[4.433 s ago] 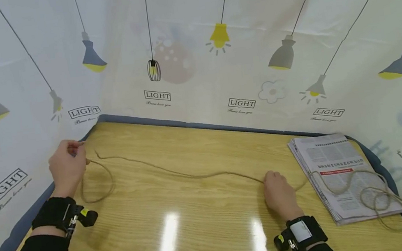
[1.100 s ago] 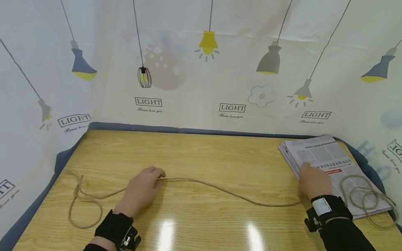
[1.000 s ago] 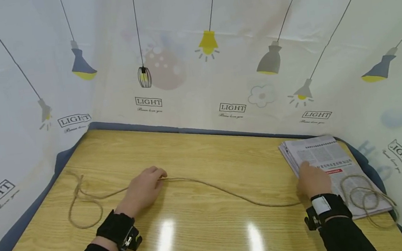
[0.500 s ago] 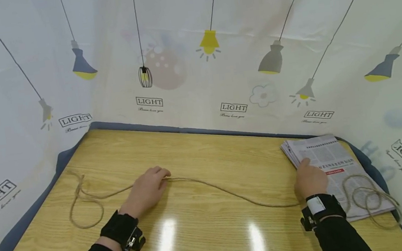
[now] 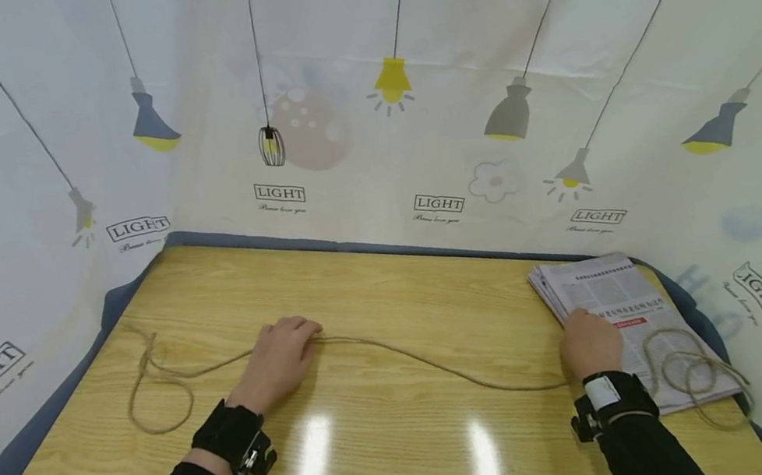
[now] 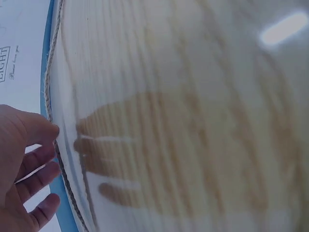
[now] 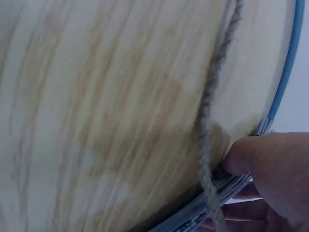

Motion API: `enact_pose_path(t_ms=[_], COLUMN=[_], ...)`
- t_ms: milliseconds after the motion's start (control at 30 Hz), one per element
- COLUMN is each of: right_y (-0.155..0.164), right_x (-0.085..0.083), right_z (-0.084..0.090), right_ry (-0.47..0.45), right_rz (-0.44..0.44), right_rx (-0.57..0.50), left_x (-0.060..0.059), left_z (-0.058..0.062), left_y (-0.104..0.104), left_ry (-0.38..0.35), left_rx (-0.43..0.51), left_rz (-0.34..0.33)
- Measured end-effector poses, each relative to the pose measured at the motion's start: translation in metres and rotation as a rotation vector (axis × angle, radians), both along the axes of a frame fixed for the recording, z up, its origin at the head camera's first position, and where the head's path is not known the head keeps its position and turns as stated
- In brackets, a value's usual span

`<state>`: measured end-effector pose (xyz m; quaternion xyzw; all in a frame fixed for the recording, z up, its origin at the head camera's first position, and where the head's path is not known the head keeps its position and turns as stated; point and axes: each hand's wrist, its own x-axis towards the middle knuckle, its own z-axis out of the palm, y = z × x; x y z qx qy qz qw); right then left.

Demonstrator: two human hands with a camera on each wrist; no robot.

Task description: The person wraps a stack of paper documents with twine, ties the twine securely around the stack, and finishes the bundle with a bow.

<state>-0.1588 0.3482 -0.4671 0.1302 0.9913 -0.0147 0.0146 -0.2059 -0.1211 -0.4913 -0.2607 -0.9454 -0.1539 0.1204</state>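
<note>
A long tan rope (image 5: 431, 365) runs across the wooden table. Its left part lies in a loose loop (image 5: 137, 406). My left hand (image 5: 282, 358) is at the rope left of the table's middle; in the left wrist view the rope (image 6: 47, 82) passes behind the thumb tip, pinched there, with the other fingers loosely bent. A stack of newspapers (image 5: 601, 283) lies at the right. My right hand (image 5: 591, 343) grips its left edge. In the right wrist view, the stack edge (image 7: 193, 212) shows between thumb and fingers, beside the rope (image 7: 210, 96). The fingertips are partly hidden.
More rope lies coiled on the newspapers (image 5: 693, 374) and hangs past their right side. A wooden table (image 5: 392, 456) spans the front, bordered by a blue-grey edge (image 5: 354, 247). Behind stands a white sheet (image 5: 329, 32) printed with lamps.
Since the earliest frame, my left hand has moved right along the rope, leaving its left end down. My right hand has gone from the rope to the newspapers. Over the last second both barely move.
</note>
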Motion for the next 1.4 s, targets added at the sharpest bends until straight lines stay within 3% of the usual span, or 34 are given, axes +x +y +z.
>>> enact_pose_path(t_ms=[167,333,500,667,933,1133,1400], right_y=[0.002,0.007,0.009,0.016,0.028,0.028,0.021], right_x=[0.007,0.022,0.030,0.035,0.043,0.043,0.039], right_z=[0.008,0.006,0.003,0.007,0.021,0.026,0.013], right_ry=[-0.083,0.005,0.051,-0.046,-0.219,-0.233,-0.190], right_rz=[-0.016,-0.005,0.014,0.024,0.027,0.055,0.024], right_rx=[-0.063,-0.069,-0.072,-0.096,-0.116,-0.097,-0.051], left_x=[0.000,0.002,0.004,0.003,0.003,0.003,0.004], left_z=[0.000,0.005,0.008,0.012,0.026,0.025,0.023], left_y=[-0.013,-0.029,-0.043,-0.053,-0.061,-0.056,-0.042], left_ry=[-0.018,-0.067,-0.098,-0.145,-0.293,-0.238,-0.185], left_rx=[-0.008,-0.017,-0.014,-0.040,-0.087,-0.050,0.005], left_rz=[0.065,0.098,0.065,0.015,-0.005,-0.033,-0.025])
